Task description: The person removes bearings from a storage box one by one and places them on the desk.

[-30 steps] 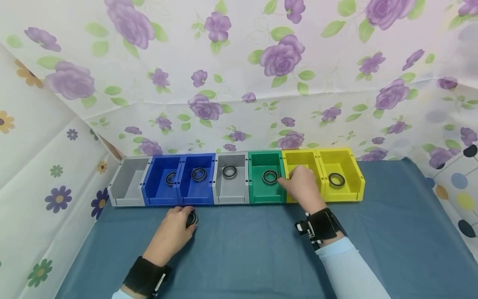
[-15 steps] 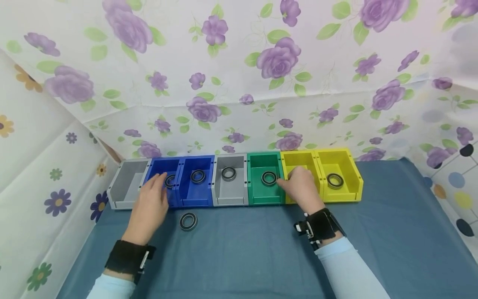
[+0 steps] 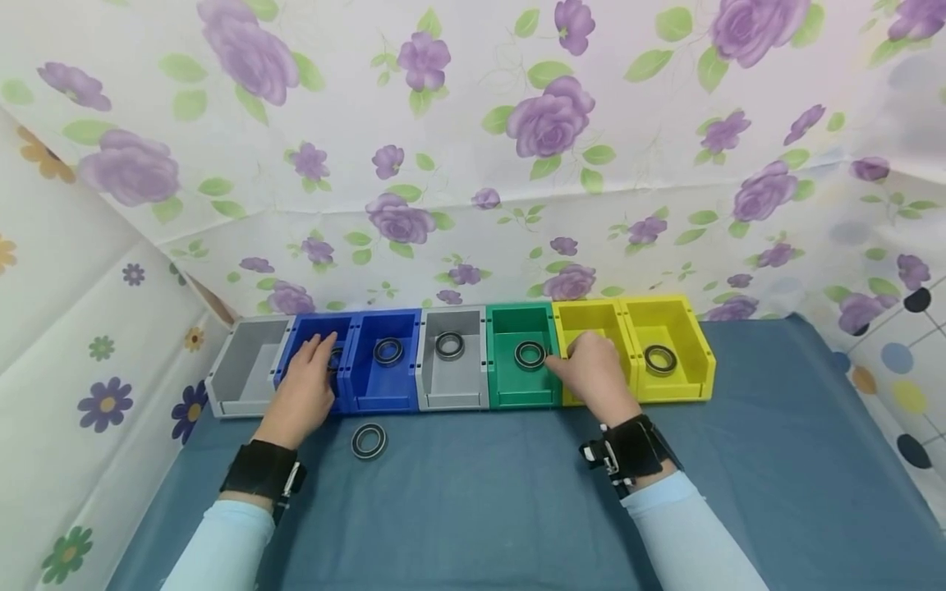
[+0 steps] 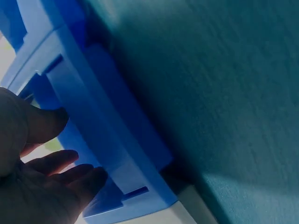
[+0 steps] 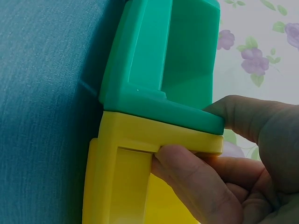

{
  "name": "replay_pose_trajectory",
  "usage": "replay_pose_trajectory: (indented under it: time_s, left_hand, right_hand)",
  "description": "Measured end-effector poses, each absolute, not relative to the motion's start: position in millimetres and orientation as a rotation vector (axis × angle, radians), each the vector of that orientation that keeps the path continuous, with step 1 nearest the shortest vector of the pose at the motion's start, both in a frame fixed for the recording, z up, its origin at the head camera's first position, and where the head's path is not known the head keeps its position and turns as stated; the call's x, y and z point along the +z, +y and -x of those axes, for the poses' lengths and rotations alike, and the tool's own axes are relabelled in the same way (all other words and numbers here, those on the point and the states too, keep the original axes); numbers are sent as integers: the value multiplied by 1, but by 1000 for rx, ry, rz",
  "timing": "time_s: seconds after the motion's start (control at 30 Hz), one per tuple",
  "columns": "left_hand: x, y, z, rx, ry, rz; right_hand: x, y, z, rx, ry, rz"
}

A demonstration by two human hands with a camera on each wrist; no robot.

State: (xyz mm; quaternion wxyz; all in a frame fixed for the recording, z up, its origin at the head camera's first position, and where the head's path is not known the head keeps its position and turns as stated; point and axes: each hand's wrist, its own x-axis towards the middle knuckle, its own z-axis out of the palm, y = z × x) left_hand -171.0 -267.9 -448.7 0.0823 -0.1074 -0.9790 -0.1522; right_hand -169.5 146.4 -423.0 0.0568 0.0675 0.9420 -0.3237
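My left hand [image 3: 299, 394] reaches over the front of the left blue bin [image 3: 340, 404], fingers apart from the thumb. A black-and-silver ball bearing [image 3: 335, 359] lies in that bin, partly hidden by the fingers. In the left wrist view, nothing shows between thumb and fingers above the blue bin [image 4: 98, 126]. My right hand [image 3: 594, 373] pinches the adjoining side walls of the green bin [image 5: 149, 51] and the left yellow bin [image 5: 126, 186], thumb on the green side. Another bearing [image 3: 369, 455] lies flat on the table before the blue bins.
The bins stand side by side along a flowered cloth backdrop [image 3: 443, 246]. Single bearings lie in the right blue bin [image 3: 384, 396], the middle grey bin [image 3: 452, 394], the green bin and the right yellow bin [image 3: 672, 390]. A grey bin [image 3: 251, 369] ends the row at left.
My left hand has let go of a bearing, leaving it on the table, and has moved left and forward to the left blue bin. The right hand keeps its place.
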Motion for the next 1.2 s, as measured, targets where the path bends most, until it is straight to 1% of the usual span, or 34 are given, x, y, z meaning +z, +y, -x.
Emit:
replay_pose_trajectory:
  time_s: [0.33, 0.6, 0.9, 1.2]
  left_hand:
    - [-452, -270, 184, -429, -3088, 261]
    - [-454, -271, 195, -398, -3158, 336]
    - [-456, -274, 202, -446, -3267, 355]
    - [-453, -267, 202, -364, -3291, 253]
  right_hand:
    - [-423, 146, 169, -994, 2859, -194]
    - [-423, 147, 169, -991, 2866, -183]
    - [-424, 148, 168, -995, 2858, -191]
    - [-425, 149, 169, -998, 2871, -173]
